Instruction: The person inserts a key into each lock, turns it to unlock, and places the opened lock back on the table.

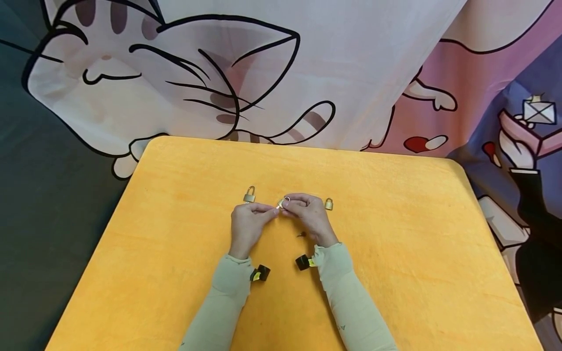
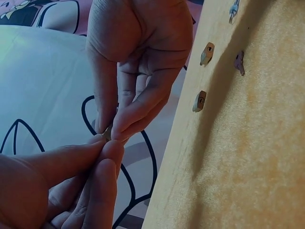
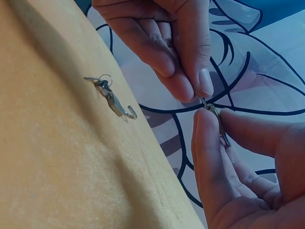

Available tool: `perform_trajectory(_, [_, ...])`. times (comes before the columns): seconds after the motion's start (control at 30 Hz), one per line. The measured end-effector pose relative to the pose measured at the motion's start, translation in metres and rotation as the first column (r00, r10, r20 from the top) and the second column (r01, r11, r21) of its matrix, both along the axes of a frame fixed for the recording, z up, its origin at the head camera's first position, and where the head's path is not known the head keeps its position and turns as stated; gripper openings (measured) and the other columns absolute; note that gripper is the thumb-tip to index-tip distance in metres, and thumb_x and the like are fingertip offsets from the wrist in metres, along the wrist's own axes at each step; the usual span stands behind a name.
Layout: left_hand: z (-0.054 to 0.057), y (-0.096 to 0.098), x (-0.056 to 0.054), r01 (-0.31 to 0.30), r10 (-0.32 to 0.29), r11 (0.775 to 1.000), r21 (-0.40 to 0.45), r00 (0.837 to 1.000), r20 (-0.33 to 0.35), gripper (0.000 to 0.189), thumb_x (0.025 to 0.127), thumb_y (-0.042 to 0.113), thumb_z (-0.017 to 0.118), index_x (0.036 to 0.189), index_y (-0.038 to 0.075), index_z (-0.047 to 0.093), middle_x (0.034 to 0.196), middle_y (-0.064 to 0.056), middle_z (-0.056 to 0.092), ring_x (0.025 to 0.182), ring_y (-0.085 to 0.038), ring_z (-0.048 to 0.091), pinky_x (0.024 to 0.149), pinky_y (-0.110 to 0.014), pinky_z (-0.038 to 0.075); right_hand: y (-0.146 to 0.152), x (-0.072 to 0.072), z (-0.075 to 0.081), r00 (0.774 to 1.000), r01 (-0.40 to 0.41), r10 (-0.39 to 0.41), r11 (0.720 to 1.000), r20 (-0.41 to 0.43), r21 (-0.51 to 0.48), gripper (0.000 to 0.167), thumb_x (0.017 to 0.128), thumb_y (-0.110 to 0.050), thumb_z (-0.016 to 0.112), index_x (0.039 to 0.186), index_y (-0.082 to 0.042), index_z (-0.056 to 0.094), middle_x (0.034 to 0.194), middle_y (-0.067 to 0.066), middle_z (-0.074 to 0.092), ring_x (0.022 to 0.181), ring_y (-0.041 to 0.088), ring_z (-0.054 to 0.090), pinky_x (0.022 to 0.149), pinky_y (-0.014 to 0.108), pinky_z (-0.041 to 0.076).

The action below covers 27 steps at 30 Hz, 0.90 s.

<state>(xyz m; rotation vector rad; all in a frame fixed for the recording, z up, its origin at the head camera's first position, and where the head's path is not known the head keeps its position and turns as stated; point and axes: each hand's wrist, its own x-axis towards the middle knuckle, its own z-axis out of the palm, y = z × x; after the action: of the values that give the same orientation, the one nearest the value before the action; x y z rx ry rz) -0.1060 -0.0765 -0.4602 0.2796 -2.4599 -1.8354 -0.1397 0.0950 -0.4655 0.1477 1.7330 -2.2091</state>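
Note:
Near the middle of the table my hands meet at a small padlock (image 3: 222, 130). My right hand (image 1: 311, 215) pinches its body between thumb and fingers. From the other side, my left hand (image 1: 247, 224) pinches a small key (image 3: 203, 101) at the padlock's end, its grip part mostly hidden by the fingertips. How deep the key sits I cannot tell. Beyond the left hand lies another padlock (image 1: 249, 196) with its shackle swung open; keys on a ring (image 3: 102, 86) are at its base. A brass padlock (image 1: 329, 204) stands just right of the right hand.
A dark key (image 1: 301, 234) lies on the yellow table (image 1: 417, 243) by the right wrist. Two padlocks, one a brass lock (image 2: 207, 54) and the other a similar lock (image 2: 199, 101), show in the left wrist view, with a silvery piece (image 2: 233, 10) farther off. A cartoon-printed cloth (image 1: 351, 73) hangs behind.

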Motion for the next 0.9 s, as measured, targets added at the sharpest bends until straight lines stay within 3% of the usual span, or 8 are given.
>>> perform_trajectory(0.27, [-0.0006,0.0008,-0.0003,-0.006,0.005,1.000,0.023,1.000,0.003,0.013,0.079,0.020,0.088,0.081,0.009,0.081,0.075,0.000,0.075,0.070,-0.015,0.072,0.063,-0.030,0.056,-0.0007,0.0012,0.0007,0.999,-0.041,0.041,0.999,-0.007,0.023,0.032,0.094,0.002,0.068,0.122,0.015,0.062,0.098,0.017,0.075,0.085,0.022,0.074,0.090,0.044,0.055])
perform_trajectory(0.6, [-0.0012,0.0034,-0.0002,0.021,-0.020,0.990,0.139,1.000,-0.012,0.013,0.080,0.015,0.086,0.085,0.005,0.080,0.077,-0.006,0.076,0.072,-0.018,0.075,0.065,-0.029,0.058,-0.0005,0.0006,0.0001,0.996,-0.083,0.084,0.996,-0.039,0.036,0.037,0.094,0.002,0.068,0.126,0.018,0.059,0.098,0.016,0.074,0.084,0.020,0.074,0.092,0.049,0.054])
perform_trajectory(0.8, [-0.0028,0.0044,-0.0021,0.059,-0.068,0.959,0.276,0.997,0.025,0.035,0.086,0.015,0.082,0.110,-0.006,0.070,0.086,-0.014,0.076,0.080,-0.028,0.075,0.072,-0.032,0.060,0.0036,-0.0015,-0.0003,0.996,-0.067,0.070,0.996,-0.055,0.050,0.036,0.095,0.000,0.066,0.127,0.016,0.059,0.099,0.015,0.074,0.084,0.020,0.074,0.087,0.041,0.057])
perform_trajectory(0.9, [-0.0040,0.0029,-0.0022,0.108,-0.120,0.969,0.221,0.992,0.041,0.036,0.091,0.025,0.077,0.112,-0.004,0.070,0.087,-0.012,0.076,0.079,-0.029,0.075,0.077,-0.035,0.059,0.0055,-0.0023,-0.0012,0.997,-0.049,0.052,0.997,-0.061,0.052,0.036,0.096,0.000,0.066,0.128,0.015,0.059,0.099,0.014,0.074,0.085,0.021,0.073,0.084,0.035,0.058])
